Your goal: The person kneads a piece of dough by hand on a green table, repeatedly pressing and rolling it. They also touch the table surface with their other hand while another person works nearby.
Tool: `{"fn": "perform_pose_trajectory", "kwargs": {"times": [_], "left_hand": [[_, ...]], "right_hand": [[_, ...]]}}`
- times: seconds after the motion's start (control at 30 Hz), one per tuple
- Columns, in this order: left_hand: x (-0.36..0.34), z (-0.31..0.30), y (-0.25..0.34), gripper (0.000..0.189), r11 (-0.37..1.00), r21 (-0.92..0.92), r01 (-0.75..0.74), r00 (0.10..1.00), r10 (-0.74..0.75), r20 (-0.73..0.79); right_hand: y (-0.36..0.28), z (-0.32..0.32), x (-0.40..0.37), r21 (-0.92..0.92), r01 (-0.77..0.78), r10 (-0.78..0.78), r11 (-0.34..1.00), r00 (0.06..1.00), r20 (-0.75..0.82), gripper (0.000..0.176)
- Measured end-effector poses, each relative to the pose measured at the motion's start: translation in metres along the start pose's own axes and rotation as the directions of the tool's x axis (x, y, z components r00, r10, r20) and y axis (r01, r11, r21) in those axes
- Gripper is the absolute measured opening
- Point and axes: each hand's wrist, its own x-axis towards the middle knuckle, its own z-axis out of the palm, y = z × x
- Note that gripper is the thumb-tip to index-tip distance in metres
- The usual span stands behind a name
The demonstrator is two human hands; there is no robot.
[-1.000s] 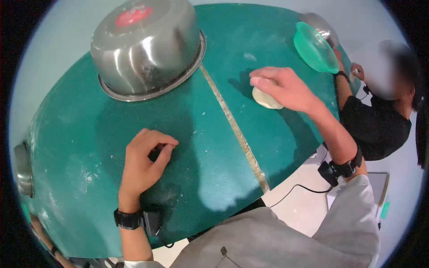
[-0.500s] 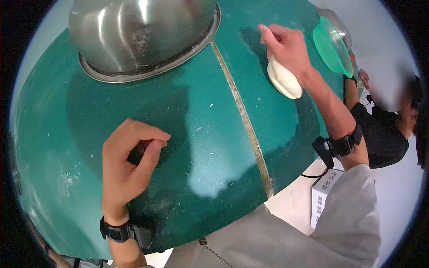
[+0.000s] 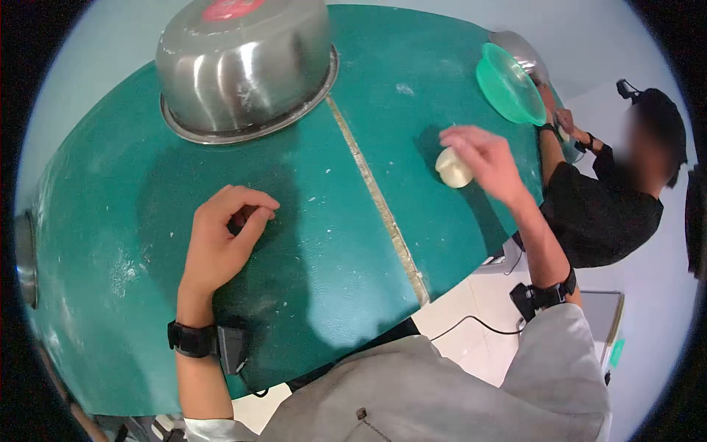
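Note:
On the right half of the table, a pale round piece of dough (image 3: 453,169) sits against my right hand (image 3: 486,158). The fingers of that hand curve over the dough's top and far side, slightly blurred. My left hand (image 3: 230,234) is closed over the green table (image 3: 317,228), its thumb tip meeting the bent index finger. Nothing shows in the dark hollow between them. Beyond this hand is a large steel bowl (image 3: 247,81), upside down with its rim on the table.
A green plastic basin (image 3: 508,85) and a steel bowl (image 3: 519,53) are at the far right edge. A person in black (image 3: 607,199) works there. A pale strip (image 3: 375,199) crosses the table. Another metal vessel (image 3: 26,258) is at the left edge.
My view has shifted, showing more of the bowl and the other person. My right hand has gone from fingers curled upward beside the dough to fingers over it. The dough looks rounder.

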Motion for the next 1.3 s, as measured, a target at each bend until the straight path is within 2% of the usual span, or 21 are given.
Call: {"fn": "perform_pose_trajectory", "kwargs": {"times": [0.07,0.1,0.17,0.2,0.27,0.3,0.37,0.47,0.53,0.57,0.63,0.8,0.87,0.93,1.07,1.1,1.13,1.17,1.2,1.23,1.3], "left_hand": [[0.000,0.001,0.001,0.010,1.000,-0.013,0.007,1.000,-0.007,0.008],[0.001,0.001,0.001,0.010,1.000,-0.023,0.021,1.000,-0.021,0.010],[0.000,0.001,0.002,0.011,0.999,-0.027,0.027,0.999,-0.026,0.022],[0.001,0.001,0.003,0.012,0.998,-0.030,0.047,0.999,-0.046,0.026],[0.001,0.001,0.006,0.012,0.998,-0.020,0.060,0.998,-0.060,0.029],[0.002,0.001,0.006,0.012,0.998,-0.006,0.066,0.998,-0.066,0.021],[0.004,0.002,0.009,0.013,0.998,-0.001,0.063,0.998,-0.063,0.017],[0.003,0.001,0.011,0.013,0.997,0.044,0.057,0.998,-0.058,0.019],[0.004,0.004,0.011,0.013,0.997,0.074,0.032,0.999,-0.035,0.029],[0.003,0.003,0.011,0.013,0.997,0.073,0.033,0.999,-0.036,0.033],[0.003,0.001,0.012,0.013,0.996,0.080,0.035,0.999,-0.037,0.028],[0.004,0.000,0.012,0.013,0.996,0.091,-0.008,0.999,0.005,0.037],[0.003,0.001,0.014,0.012,0.997,0.074,0.001,1.000,-0.003,0.028],[0.002,0.001,0.014,0.012,0.998,0.059,0.004,1.000,-0.005,0.014],[0.001,0.002,0.011,0.012,0.994,0.097,-0.050,0.999,0.049,0.010],[0.000,0.001,0.011,0.012,0.996,0.081,-0.040,0.999,0.038,0.025],[0.000,0.001,0.012,0.012,0.995,0.086,-0.042,0.999,0.041,0.015],[0.000,0.001,0.012,0.012,0.993,0.099,-0.056,0.998,0.055,0.020],[0.001,0.002,0.012,0.012,0.992,0.108,-0.064,0.998,0.061,0.030],[0.001,0.001,0.011,0.012,0.992,0.108,-0.065,0.998,0.062,0.030],[0.002,0.002,0.011,0.012,0.988,0.137,-0.079,0.997,0.075,0.033]], "right_hand": [[-0.016,-0.002,-0.020,0.092,-0.164,0.146,0.982,0.974,0.174,0.035],[-0.021,0.001,-0.026,0.089,-0.170,0.154,0.981,0.974,0.167,0.035],[-0.030,0.013,-0.031,-0.027,0.140,-0.138,0.990,0.987,0.084,0.035],[-0.034,0.019,-0.028,-0.029,0.130,-0.127,0.991,0.988,0.084,0.035],[-0.046,0.033,-0.017,-0.197,0.034,-0.005,0.980,0.989,0.149,0.037],[-0.051,0.043,-0.009,-0.197,0.028,0.004,0.980,0.987,0.158,0.037],[-0.056,0.062,0.012,-0.321,0.046,-0.021,0.946,0.997,0.081,0.045],[-0.047,0.068,0.046,-0.215,-0.061,0.083,0.975,0.992,0.096,0.050],[-0.009,0.073,0.072,-0.086,-0.045,0.042,0.995,0.998,-0.036,0.049],[0.008,0.073,0.084,-0.087,-0.054,0.051,0.995,0.998,-0.039,0.049],[0.030,0.073,0.104,0.006,-0.059,0.060,0.998,0.988,-0.143,0.040],[0.052,0.058,0.100,-0.014,-0.021,0.019,1.000,0.994,-0.110,0.030],[0.059,0.054,0.090,-0.160,0.108,-0.129,0.981,0.983,-0.129,0.027],[0.060,0.049,0.079,-0.192,0.130,-0.156,0.973,0.980,-0.126,0.025],[0.042,0.035,0.045,0.047,-0.027,0.031,0.999,0.996,-0.086,0.040],[0.056,0.038,0.035,0.198,0.001,0.015,0.980,0.997,-0.082,0.047],[0.049,0.028,0.026,0.199,0.013,0.004,0.980,0.996,-0.084,0.047],[0.040,0.018,0.014,0.421,-0.103,0.129,0.901,0.991,-0.033,0.047],[0.030,0.011,0.008,0.613,-0.224,0.243,0.758,0.968,0.054,0.048],[0.018,0.002,0.005,0.612,-0.225,0.244,0.758,0.968,0.053,0.048],[0.002,-0.014,-0.002,0.464,-0.444,0.399,0.766,0.895,0.198,0.053]]}}
